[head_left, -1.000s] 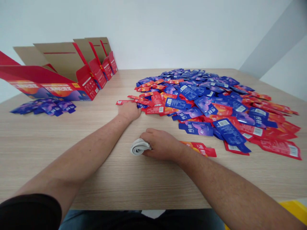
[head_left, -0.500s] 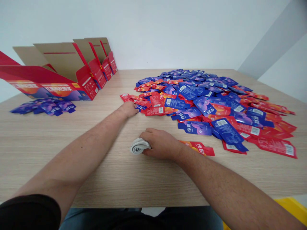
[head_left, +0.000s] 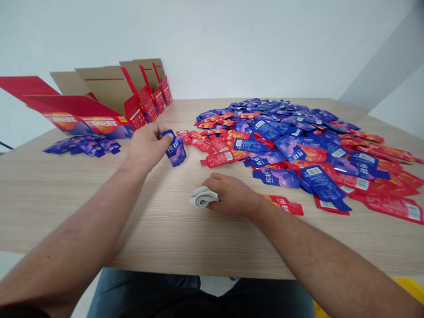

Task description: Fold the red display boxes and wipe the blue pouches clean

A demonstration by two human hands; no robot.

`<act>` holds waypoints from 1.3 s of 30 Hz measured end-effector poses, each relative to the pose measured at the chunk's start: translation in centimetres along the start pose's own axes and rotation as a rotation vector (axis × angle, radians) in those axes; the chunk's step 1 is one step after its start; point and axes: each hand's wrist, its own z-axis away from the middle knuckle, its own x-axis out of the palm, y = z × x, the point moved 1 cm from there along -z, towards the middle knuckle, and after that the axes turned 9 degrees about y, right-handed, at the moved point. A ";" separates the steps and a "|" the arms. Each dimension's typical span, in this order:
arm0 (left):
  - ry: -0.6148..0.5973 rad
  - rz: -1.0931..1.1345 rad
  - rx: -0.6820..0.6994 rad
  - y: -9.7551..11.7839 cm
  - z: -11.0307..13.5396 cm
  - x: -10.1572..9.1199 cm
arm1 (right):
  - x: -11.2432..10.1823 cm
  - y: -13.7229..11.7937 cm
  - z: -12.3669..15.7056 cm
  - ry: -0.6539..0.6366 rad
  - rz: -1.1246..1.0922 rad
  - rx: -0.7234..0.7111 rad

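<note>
My left hand (head_left: 148, 145) pinches a blue-purple pouch (head_left: 176, 152) by its narrow end, above the table between the boxes and the big heap. In my right hand (head_left: 230, 194) is a rolled grey-white cloth (head_left: 202, 197), its spiral end pointing left; the hand rests on the table. Behind that wrist a red-orange pouch (head_left: 286, 205) is partly hidden. The large mixed heap of red pouches (head_left: 217, 154) and blue pouches (head_left: 266, 130) spreads across the right half of the table. A small pile of blue-purple pouches (head_left: 82, 145) lies left of my left hand.
Several open red cardboard boxes (head_left: 99, 110) stand in a row at the back left, flaps up. The wooden table (head_left: 165, 234) ends close to my lap. A white wall (head_left: 212, 48) rises behind it. Something yellow (head_left: 409, 287) shows at the lower right.
My left hand has moved left from the near edge of the heap, lifting a blue-purple pouch from it. The right hand still holds the rolled cloth. The view has shifted slightly.
</note>
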 end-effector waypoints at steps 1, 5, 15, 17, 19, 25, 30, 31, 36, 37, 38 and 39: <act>-0.041 0.042 -0.019 0.4 0.6 -0.2 | -0.1 -0.1 0.0 0.016 -0.010 -0.015; -0.323 0.490 -0.210 1.0 3.6 1.2 | -0.5 -0.6 0.3 0.140 0.018 -0.046; -0.640 1.139 -0.746 0.4 8.7 6.2 | -0.1 1.0 0.0 0.232 0.078 0.065; -0.712 1.117 -0.786 0.3 8.7 6.1 | 0.1 1.5 -0.1 0.264 0.094 0.110; -0.825 1.047 -0.787 0.4 8.7 5.8 | 0.2 1.9 -0.1 0.321 0.117 0.143; -0.790 0.918 -0.758 0.7 9.1 5.7 | 0.1 1.1 0.0 0.296 0.051 0.080; -0.719 0.893 -0.596 0.1 9.5 6.3 | 0.0 0.4 0.1 0.064 0.047 0.036; -0.722 0.900 -0.596 0.1 9.5 6.4 | -0.1 0.6 0.1 0.130 0.089 0.058; -0.687 0.967 -0.708 0.5 9.7 6.2 | 0.3 0.6 0.1 0.240 0.112 0.075; -0.688 0.981 -0.710 0.7 9.8 6.2 | 0.5 0.3 0.2 0.159 0.081 0.047; -0.687 0.988 -0.707 0.8 9.8 6.1 | 0.6 0.1 0.2 0.082 0.055 0.025; -0.685 0.990 -0.705 1.0 9.8 6.0 | 0.7 0.0 0.2 0.035 0.040 0.014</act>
